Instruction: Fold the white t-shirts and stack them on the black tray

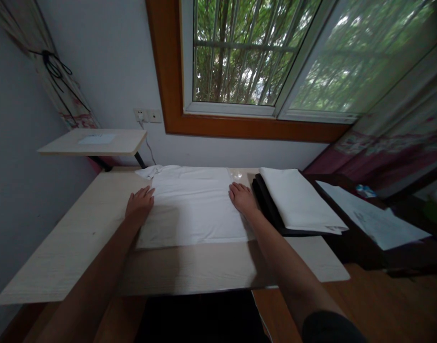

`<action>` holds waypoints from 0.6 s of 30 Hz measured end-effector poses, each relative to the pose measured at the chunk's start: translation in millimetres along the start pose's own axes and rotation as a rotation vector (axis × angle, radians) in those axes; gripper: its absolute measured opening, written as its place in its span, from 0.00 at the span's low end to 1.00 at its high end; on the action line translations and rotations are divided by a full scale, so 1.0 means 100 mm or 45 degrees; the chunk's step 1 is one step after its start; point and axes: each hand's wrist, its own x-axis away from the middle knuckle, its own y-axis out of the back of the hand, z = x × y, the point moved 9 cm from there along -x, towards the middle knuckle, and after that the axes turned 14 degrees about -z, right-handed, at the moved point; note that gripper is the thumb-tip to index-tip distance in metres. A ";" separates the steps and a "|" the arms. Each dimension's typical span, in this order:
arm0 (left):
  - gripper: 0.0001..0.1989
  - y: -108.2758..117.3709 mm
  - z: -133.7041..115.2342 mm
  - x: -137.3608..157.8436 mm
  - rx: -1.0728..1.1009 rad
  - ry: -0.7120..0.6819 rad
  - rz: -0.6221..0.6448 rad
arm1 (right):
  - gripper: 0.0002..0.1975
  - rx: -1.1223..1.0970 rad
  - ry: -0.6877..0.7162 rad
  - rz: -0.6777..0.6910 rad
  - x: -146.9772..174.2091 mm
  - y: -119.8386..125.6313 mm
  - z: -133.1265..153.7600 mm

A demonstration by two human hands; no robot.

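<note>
A white cloth (pixel 193 205), perhaps a garment, lies spread out on the pale wooden desk (pixel 71 228), with light creases across it. Its far left corner is bunched up into a small fold. My left hand (pixel 140 201) rests flat at the cloth's left edge, fingers stretched out. At the right edge lies my right hand (pixel 241 196), also flat with its fingers extended. Neither hand grips anything. Just right of my right hand is a stack of folded white fabric (pixel 300 200) on top of folded black fabric (pixel 270 205).
A raised shelf (pixel 125 140) with a paper on it stands at the desk's back left. Behind are a wall socket (pixel 147 115) with a plugged-in cord and a wood-framed window (pixel 247 125). On the right, a dark surface holds a white printed sheet (pixel 379 219).
</note>
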 end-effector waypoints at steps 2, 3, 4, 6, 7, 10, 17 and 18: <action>0.23 0.11 0.04 0.12 0.076 -0.037 -0.052 | 0.18 -0.057 0.038 -0.056 0.10 0.11 0.04; 0.22 0.16 0.04 0.18 0.129 -0.060 -0.069 | 0.17 -0.099 0.059 -0.087 0.16 0.18 0.06; 0.22 0.22 0.03 0.24 0.191 -0.085 -0.082 | 0.17 -0.151 0.080 -0.118 0.24 0.25 0.09; 0.20 0.33 -0.01 0.36 0.323 -0.140 -0.097 | 0.15 -0.276 0.119 -0.177 0.43 0.40 0.16; 0.19 0.39 -0.05 0.43 0.386 -0.167 -0.098 | 0.15 -0.346 0.141 -0.200 0.53 0.48 0.19; 0.15 0.59 -0.21 0.66 0.544 -0.258 -0.057 | 0.12 -0.549 0.227 -0.185 0.85 0.70 0.28; 0.16 0.94 -0.34 1.21 0.640 -0.365 0.180 | 0.07 -0.696 0.290 -0.041 1.35 0.97 0.15; 0.15 0.96 -0.29 1.24 0.627 -0.355 0.176 | 0.08 -0.704 0.285 -0.039 1.39 0.99 0.11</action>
